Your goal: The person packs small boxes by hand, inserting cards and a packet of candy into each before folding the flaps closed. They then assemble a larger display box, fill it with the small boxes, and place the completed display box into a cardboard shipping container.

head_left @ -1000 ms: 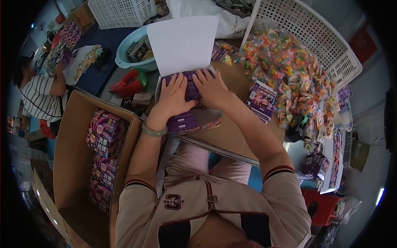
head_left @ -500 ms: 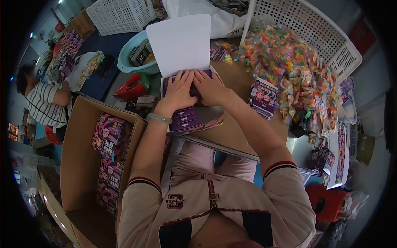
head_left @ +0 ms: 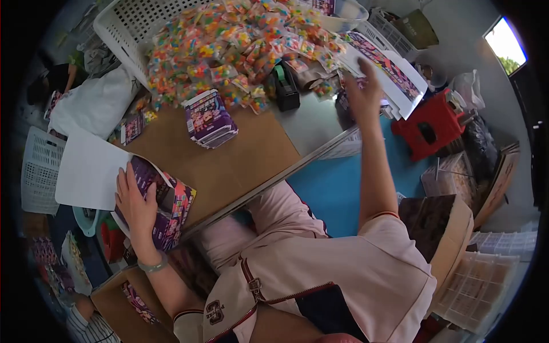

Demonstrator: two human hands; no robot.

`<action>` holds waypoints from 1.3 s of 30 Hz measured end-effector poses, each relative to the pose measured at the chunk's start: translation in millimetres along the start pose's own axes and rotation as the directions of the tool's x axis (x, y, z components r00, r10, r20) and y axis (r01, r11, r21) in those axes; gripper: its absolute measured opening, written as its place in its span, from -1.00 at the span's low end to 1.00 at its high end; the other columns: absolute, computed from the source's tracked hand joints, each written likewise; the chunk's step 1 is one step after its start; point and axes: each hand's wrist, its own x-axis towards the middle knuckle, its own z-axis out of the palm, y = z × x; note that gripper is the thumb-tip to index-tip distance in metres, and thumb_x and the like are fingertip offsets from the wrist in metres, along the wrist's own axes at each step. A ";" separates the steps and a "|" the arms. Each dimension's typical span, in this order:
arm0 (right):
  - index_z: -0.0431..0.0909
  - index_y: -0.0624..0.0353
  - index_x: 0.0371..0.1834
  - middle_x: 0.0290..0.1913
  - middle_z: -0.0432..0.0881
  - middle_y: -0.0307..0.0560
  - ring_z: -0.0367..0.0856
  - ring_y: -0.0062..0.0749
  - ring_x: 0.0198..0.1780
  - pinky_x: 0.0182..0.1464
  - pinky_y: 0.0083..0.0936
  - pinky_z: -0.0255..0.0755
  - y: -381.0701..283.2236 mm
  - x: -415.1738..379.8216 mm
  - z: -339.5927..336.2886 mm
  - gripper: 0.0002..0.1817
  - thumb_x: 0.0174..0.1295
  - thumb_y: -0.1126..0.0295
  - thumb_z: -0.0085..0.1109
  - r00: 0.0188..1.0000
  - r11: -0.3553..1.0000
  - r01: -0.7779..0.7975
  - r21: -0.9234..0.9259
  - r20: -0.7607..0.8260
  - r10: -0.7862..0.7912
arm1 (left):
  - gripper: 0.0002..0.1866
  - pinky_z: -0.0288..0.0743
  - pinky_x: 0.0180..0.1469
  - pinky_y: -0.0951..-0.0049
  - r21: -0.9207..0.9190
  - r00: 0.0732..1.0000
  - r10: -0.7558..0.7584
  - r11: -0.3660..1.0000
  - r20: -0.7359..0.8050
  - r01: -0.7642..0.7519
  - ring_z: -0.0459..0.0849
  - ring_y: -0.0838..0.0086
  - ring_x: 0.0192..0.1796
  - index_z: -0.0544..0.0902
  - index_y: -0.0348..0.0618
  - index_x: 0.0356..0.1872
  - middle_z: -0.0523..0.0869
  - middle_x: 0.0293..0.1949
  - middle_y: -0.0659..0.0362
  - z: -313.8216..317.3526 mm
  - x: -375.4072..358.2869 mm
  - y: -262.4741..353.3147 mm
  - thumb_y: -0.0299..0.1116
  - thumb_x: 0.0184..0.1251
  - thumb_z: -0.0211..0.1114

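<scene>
My left hand [head_left: 136, 203] lies flat with spread fingers on a display box of purple printed packs [head_left: 167, 227], at the edge of its raised white lid [head_left: 91, 171]. At the right end of the table my right hand [head_left: 366, 94] is raised with its fingers apart, slightly blurred. Beneath and beside it are dark purple packs [head_left: 345, 108], partly hidden by the hand. Flat printed white cardboard sheets [head_left: 407, 86] lie just beyond it. A black tape dispenser [head_left: 285, 88] stands left of that hand.
A heap of clear sachets of colourful candy [head_left: 229, 48] spills from a white basket [head_left: 123, 28]. A stack of flat purple cartons [head_left: 209, 121] sits on the cardboard-covered table [head_left: 251, 154]. A red stool [head_left: 429, 128] stands right; an open carton [head_left: 111, 303] is lower left.
My view has turned to the right. My right hand has left the packs in the display box and moved to the table's right end. My left hand has stayed at the box.
</scene>
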 end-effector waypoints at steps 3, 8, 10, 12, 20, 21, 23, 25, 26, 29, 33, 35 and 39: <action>0.52 0.43 0.13 -0.03 0.67 0.21 0.67 -0.15 0.02 0.10 -0.34 0.48 141.2 61.0 -83.2 -0.36 0.13 0.11 0.37 0.986 0.868 -0.164 -0.468 -0.112 0.125 | -0.36 0.25 0.39 0.19 -0.560 0.960 0.252 0.782 -0.118 -0.274 0.42 0.02 0.35 0.39 -0.30 0.32 0.47 0.29 -0.15 -34.0 10.4 106.3 -0.29 0.23 0.35; 0.66 0.32 -0.03 -0.25 0.74 -0.07 0.70 -0.45 -0.33 -0.26 -0.52 0.54 183.9 59.2 -80.4 -0.33 0.21 -0.19 0.23 0.545 0.680 -0.622 -0.388 0.409 0.732 | -0.18 0.21 0.41 0.23 -0.914 0.662 0.662 0.394 0.351 0.090 0.29 0.14 0.44 0.17 -0.21 0.46 0.34 0.39 -0.12 34.8 36.5 268.5 0.00 0.32 0.29; 0.64 0.32 0.01 -0.19 0.73 -0.09 0.68 -0.45 -0.23 -0.14 -0.50 0.52 185.4 57.6 -69.3 -0.34 0.25 -0.17 0.19 0.522 0.673 -0.627 -0.393 0.429 0.737 | -0.10 0.20 0.40 0.24 -0.876 0.583 0.660 0.285 0.473 0.388 0.18 0.21 0.50 0.10 -0.08 0.51 0.25 0.45 -0.02 67.9 49.8 334.5 0.09 0.28 0.31; 0.58 0.32 0.10 -0.08 0.69 -0.09 0.63 -0.44 -0.07 0.04 -0.47 0.47 164.3 41.4 -61.6 -0.35 0.29 -0.12 0.17 0.622 0.855 -0.409 -0.318 0.589 0.516 | -0.08 0.22 0.38 0.24 -0.827 0.558 0.625 0.294 0.546 0.479 0.14 0.22 0.51 0.10 -0.05 0.51 0.22 0.46 0.00 83.1 56.8 379.2 0.15 0.25 0.31; 0.37 0.28 0.25 0.02 0.61 -0.09 0.55 -0.47 0.05 0.10 -0.52 0.41 89.1 -52.2 -42.7 -0.47 0.28 0.25 0.20 0.702 0.779 -0.596 0.194 0.596 0.389 | -0.37 0.46 0.07 0.41 -0.969 0.920 0.330 0.200 0.209 0.148 0.63 0.49 0.00 0.57 -0.26 0.08 0.65 0.00 0.11 150.1 30.3 414.4 0.07 0.17 0.41; 0.35 0.26 0.27 0.03 0.60 -0.11 0.56 -0.48 0.04 0.10 -0.53 0.42 66.4 -65.4 -40.7 -0.46 0.25 0.32 0.22 0.705 0.727 -0.625 0.283 0.605 0.371 | -0.13 0.35 0.24 0.24 -0.963 0.957 0.261 0.262 0.127 0.056 0.47 0.18 0.13 0.34 -0.38 0.24 0.40 0.06 -0.08 121.8 19.5 398.6 0.05 0.06 0.47; 0.22 0.24 0.37 0.13 0.52 -0.10 0.53 -0.46 0.11 0.15 -0.49 0.43 50.3 -90.1 -28.9 -0.26 0.05 0.55 0.27 0.708 0.625 -0.660 0.416 0.623 0.333 | -0.06 0.33 0.28 0.24 -0.995 0.963 0.260 0.092 0.070 0.048 0.44 0.17 0.18 0.22 -0.35 0.33 0.37 0.12 -0.08 116.3 11.3 363.9 -0.04 0.03 0.51; -0.01 0.22 0.51 0.29 0.39 -0.04 0.47 -0.35 0.23 0.23 -0.43 0.42 35.1 -111.8 -11.8 0.07 -0.20 0.68 0.31 0.768 0.625 -0.595 0.506 0.587 0.256 | 0.04 0.30 0.32 0.23 -0.997 0.968 0.252 -0.071 0.021 0.040 0.42 0.16 0.23 0.10 -0.32 0.42 0.33 0.18 -0.08 96.6 2.1 324.5 -0.13 0.00 0.55; -0.01 0.22 0.51 0.29 0.39 -0.04 0.47 -0.35 0.23 0.23 -0.43 0.42 25.7 -116.9 -1.4 0.07 -0.20 0.68 0.31 0.756 0.606 -0.612 0.509 0.602 0.258 | 0.14 0.28 0.35 0.23 -0.986 0.955 0.294 -0.165 -0.041 0.008 0.38 0.16 0.29 -0.04 -0.29 0.46 0.29 0.24 -0.08 72.1 -1.8 306.0 -0.22 -0.04 0.57; -0.19 0.14 0.59 0.33 0.35 0.03 0.42 -0.29 0.30 0.26 -0.39 0.42 -5.4 -126.3 19.2 0.21 -0.22 0.66 0.32 0.748 0.614 -0.555 0.562 0.660 0.072 | 0.33 0.23 0.42 0.24 -0.979 0.912 0.359 -0.113 -0.200 -0.170 0.28 0.16 0.41 -0.33 -0.23 0.53 0.16 0.39 -0.09 55.8 -2.3 253.3 -0.34 -0.09 0.59; -0.30 0.17 0.58 0.40 0.28 0.05 0.42 -0.29 0.31 0.27 -0.41 0.39 -1.6 -163.7 63.1 0.22 -0.15 0.71 0.31 0.723 0.748 -0.447 0.490 0.690 -0.019 | 0.39 0.31 0.39 0.24 -0.976 0.921 0.325 -0.112 -0.214 -0.188 0.31 0.15 0.41 -0.44 -0.15 0.52 0.09 0.45 -0.10 61.6 -8.9 209.6 -0.46 -0.12 0.57; -0.31 0.18 0.58 0.39 0.28 0.05 0.41 -0.29 0.32 0.28 -0.41 0.38 13.8 -189.4 80.6 0.21 -0.12 0.70 0.31 0.724 0.797 -0.364 0.482 0.685 -0.084 | 0.38 0.34 0.37 0.24 -0.992 0.919 0.391 -0.126 -0.038 0.012 0.31 0.18 0.42 -0.45 -0.09 0.52 0.09 0.47 -0.06 100.2 -20.3 186.9 -0.51 -0.10 0.56; -0.37 0.17 0.58 0.40 0.28 0.04 0.37 -0.29 0.36 0.33 -0.39 0.31 0.3 -191.4 78.5 0.19 -0.04 0.69 0.29 0.680 0.842 -0.296 0.451 0.719 -0.146 | 0.40 0.28 0.39 0.27 -0.974 0.923 0.383 -0.218 -0.029 0.060 0.33 0.27 0.41 -0.44 -0.07 0.53 0.22 0.43 0.04 107.4 -30.8 182.3 -0.54 -0.11 0.59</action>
